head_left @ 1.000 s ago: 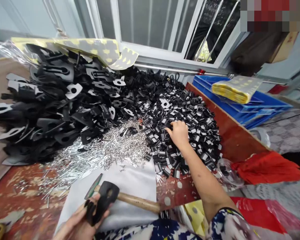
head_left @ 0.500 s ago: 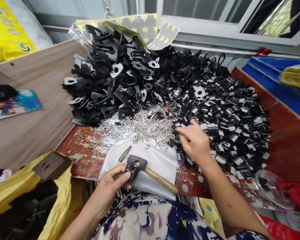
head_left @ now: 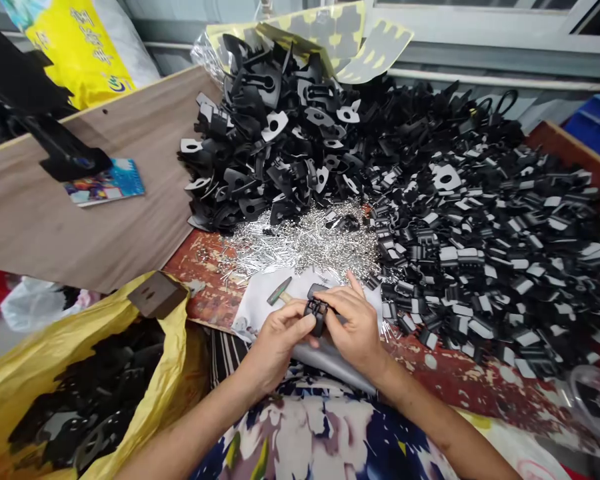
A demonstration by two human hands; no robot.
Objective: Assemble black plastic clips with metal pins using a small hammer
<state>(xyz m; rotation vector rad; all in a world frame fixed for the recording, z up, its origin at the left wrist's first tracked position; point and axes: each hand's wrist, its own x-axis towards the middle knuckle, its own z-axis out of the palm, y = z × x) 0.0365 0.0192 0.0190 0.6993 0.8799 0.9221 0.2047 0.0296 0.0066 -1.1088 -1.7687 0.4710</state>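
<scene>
My left hand [head_left: 279, 331] and my right hand [head_left: 353, 325] meet over a grey cloth [head_left: 260, 303] at the table's near edge. Both pinch a small black plastic part [head_left: 316, 313] between their fingers. A hammer [head_left: 279, 291] lies on the cloth just beyond my hands, only its head showing. Behind it spreads a heap of small silver pins [head_left: 300, 243]. A pile of small black clips [head_left: 485, 233] lies to the right, and a pile of larger flat black pieces [head_left: 260, 153] rises at the back.
A yellow bag [head_left: 70, 393] with black parts sits at the lower left, a dark block [head_left: 157, 294] on its rim. A wooden board [head_left: 80, 220] with a colourful booklet [head_left: 105, 183] lies left. Blue crates [head_left: 595, 120] stand at the far right.
My right hand left the clip pile and came back to my left hand; both now grip the black part. The view swung left and down.
</scene>
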